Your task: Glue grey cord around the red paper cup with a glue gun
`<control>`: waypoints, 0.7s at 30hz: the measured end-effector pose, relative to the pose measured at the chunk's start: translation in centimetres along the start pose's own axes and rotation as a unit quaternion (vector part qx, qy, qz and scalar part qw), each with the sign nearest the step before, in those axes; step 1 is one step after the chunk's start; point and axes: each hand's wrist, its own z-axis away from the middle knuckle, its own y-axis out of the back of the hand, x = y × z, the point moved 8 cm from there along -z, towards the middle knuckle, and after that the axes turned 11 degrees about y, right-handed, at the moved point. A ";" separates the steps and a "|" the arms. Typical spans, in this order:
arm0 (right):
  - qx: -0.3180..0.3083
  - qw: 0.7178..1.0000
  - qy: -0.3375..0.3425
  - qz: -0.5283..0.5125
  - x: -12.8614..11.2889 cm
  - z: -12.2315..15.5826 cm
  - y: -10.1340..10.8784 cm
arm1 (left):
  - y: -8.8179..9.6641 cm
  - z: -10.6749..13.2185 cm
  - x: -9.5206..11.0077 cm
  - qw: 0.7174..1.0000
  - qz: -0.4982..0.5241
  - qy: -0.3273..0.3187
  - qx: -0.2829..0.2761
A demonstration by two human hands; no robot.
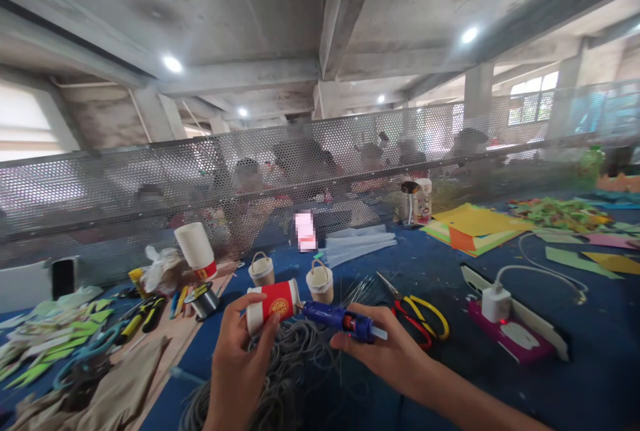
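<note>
My left hand (240, 357) is closed round a red and white paper cup (273, 305), held on its side above a pile of grey cord (290, 377). My right hand (387, 351) grips a blue glue gun (340, 319) whose nozzle points left and touches the cup's rim end. Both hands hover over the blue table (440, 264) near its front edge.
Two small cups with handles (320, 282) stand just behind the held cup. Red and yellow scissors (417, 311) lie to the right, then a white charger on a power strip (497, 303). Coloured paper sheets (475, 224) lie at the back right. Cups, pliers and green paper scraps (55, 344) lie to the left. Behind a perforated metal screen (200, 177) sit other people.
</note>
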 end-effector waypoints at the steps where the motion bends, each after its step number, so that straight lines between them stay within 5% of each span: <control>1: -0.002 1.000 -0.001 0.000 0.0 0.0 0.0 | 0.0 0.0 0.0 1.000 -0.003 0.000 -0.002; 21: -0.007 1.000 0.007 0.027 1.0 -0.2 0.2 | -0.2 0.4 0.1 1.000 0.022 -0.012 0.010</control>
